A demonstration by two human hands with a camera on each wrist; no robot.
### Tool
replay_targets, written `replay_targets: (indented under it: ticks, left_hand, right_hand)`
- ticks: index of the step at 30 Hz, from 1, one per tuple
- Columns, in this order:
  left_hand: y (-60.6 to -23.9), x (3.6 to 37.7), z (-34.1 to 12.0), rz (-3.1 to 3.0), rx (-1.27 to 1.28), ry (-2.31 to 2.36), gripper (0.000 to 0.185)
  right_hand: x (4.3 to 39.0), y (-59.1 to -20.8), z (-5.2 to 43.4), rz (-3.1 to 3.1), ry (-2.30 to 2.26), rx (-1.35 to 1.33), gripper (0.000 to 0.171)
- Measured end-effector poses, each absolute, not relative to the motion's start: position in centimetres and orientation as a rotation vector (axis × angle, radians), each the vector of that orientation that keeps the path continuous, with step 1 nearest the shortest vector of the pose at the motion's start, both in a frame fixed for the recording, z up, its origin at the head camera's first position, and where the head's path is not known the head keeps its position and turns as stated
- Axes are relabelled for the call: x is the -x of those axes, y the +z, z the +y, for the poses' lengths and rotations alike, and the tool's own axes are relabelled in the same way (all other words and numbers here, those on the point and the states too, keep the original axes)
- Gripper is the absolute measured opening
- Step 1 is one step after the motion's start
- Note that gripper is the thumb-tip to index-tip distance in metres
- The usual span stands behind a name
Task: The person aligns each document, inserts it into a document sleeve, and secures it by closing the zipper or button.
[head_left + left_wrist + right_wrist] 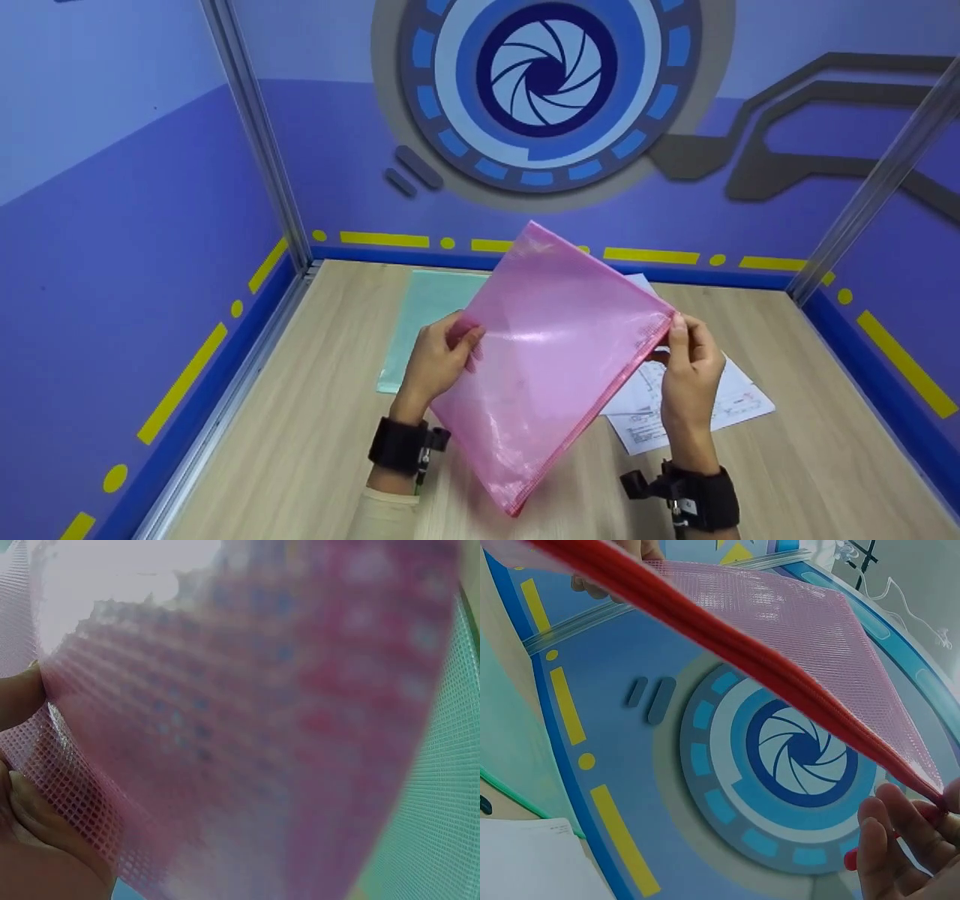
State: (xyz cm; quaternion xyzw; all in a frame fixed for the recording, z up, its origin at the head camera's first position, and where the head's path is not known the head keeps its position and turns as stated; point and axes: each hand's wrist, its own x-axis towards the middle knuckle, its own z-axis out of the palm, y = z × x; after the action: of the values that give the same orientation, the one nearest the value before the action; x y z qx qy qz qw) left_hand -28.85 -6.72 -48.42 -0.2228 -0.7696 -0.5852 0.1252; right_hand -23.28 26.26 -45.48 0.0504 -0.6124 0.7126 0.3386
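nearest the camera, two black wrist straps sit on the forearms; above them the left hand [437,358] grips the left edge of a translucent pink mesh zip pouch [551,352], thumb on the upper face and fingers curled behind, as the left wrist view shows with the weave [247,735] pressed against the palm; the right hand [691,371] pinches the pouch's right corner at the end of its red zipper band [727,645], fingertips [900,829] closed around that corner where the slider appears to lie, though the slider itself cannot be made out clearly; the pouch is held in the air above the light wooden tabletop [315,442], tilted, one corner pointing down toward the person and the opposite corner up toward the wall, touching nothing else; judged from this, the pouch is lifted and steadied with the zipper end in hand, so the step is getting ready to open it; the next move calls for a firm hold by the left hand while the right draws along the band; beyond, on the table, white printed paper sheets [731,401] lie under the right side, and a pale green mesh pouch [424,307] lies flat behind the left hand; farthest is the blue wall with a round shutter emblem [544,75]
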Motion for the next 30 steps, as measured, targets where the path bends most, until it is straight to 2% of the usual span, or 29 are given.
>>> replay_targets:
  ticks: [6,14,21,30]
  left_hand:
    - [-48.48,28.95,-6.52,-2.200,0.632,-1.725,0.019]
    - [-48.52,28.96,-6.31,-2.185,0.555,-1.717,0.022]
    - [-48.64,29.04,-6.20,-2.187,0.459,-1.660,0.015]
    - [-48.46,28.47,-6.33,-2.314,0.644,-1.947,0.026]
  right_hand:
    - [23.58,-45.59,26.06,-1.596,1.830,-0.262,0.026]
    - [23.50,-45.78,26.04,-1.672,1.744,-0.283,0.022]
    - [23.70,-45.87,25.89,-1.704,1.750,-0.309,0.021]
    - [23.44,-45.83,26.09,-1.650,1.720,-0.163,0.025]
